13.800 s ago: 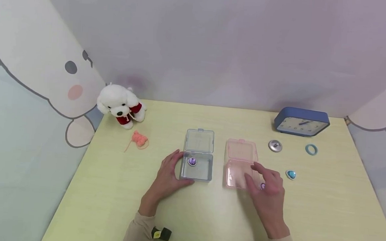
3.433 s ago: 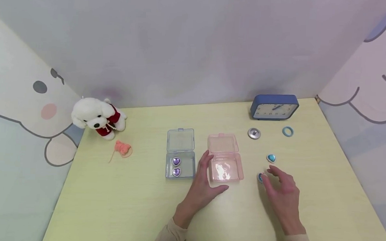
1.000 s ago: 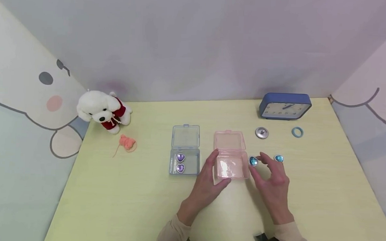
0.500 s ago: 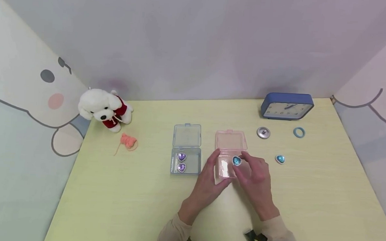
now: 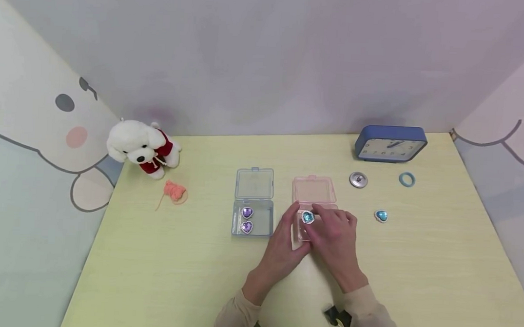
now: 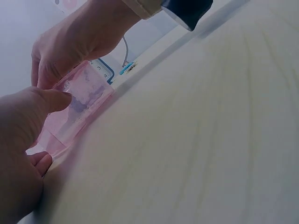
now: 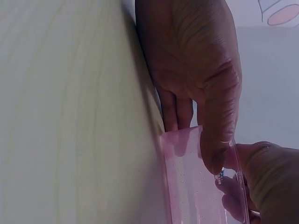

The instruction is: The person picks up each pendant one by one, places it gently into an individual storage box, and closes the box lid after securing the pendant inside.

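Blue gem (image 5: 308, 217) shifted leftward, right hand (image 5: 335, 236) pinching it, left hand (image 5: 279, 249) gripping pink box (image 5: 313, 196).

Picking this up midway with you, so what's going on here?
A person's right hand pinches a blue gem at the open pink box, which the left hand holds by its left side. Whether the gem touches the bottom is unclear. Two purple gems lie in the open blue box, and a second blue gem lies on the table.
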The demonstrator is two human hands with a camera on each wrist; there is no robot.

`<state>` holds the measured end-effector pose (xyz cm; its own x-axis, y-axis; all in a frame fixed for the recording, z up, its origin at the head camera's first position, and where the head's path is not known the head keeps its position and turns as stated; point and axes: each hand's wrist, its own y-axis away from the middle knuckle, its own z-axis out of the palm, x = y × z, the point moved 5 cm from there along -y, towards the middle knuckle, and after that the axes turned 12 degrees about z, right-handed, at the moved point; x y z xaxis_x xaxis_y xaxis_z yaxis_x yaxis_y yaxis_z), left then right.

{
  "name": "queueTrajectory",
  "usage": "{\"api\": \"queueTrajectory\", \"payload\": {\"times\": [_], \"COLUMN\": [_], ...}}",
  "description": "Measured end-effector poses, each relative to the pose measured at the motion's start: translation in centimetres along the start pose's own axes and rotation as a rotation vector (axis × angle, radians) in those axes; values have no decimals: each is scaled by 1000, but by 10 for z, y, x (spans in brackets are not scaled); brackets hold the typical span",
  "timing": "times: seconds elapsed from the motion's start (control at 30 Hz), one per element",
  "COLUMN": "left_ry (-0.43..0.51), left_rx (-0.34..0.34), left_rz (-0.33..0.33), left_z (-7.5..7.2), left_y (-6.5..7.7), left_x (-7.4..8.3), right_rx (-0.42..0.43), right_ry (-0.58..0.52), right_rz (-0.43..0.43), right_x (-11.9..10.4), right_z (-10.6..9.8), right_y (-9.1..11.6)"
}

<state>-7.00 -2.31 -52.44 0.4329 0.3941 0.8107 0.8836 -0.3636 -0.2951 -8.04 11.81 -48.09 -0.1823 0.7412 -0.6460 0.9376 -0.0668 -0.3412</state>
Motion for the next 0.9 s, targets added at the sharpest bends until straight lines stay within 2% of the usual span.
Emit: {"api": "queueTrajectory", "payload": {"times": [0.2,0.53,0.9], "left_ry": [15,12,17], "left_rx": [-6,-19,-21], "left_rz": [-8,-21,-43], "left_z": [0,0,-1], "left_y": [-1,-3,-1], "left_x": [1,1,0], "right_rx": [-39,-164,-212], "right_ry": [66,151,178], "right_rz": [22,92,117], "right_x": [-2,-7,-7], "right_z": [2,1,4], "right_y": [-4,-11,-11]}}
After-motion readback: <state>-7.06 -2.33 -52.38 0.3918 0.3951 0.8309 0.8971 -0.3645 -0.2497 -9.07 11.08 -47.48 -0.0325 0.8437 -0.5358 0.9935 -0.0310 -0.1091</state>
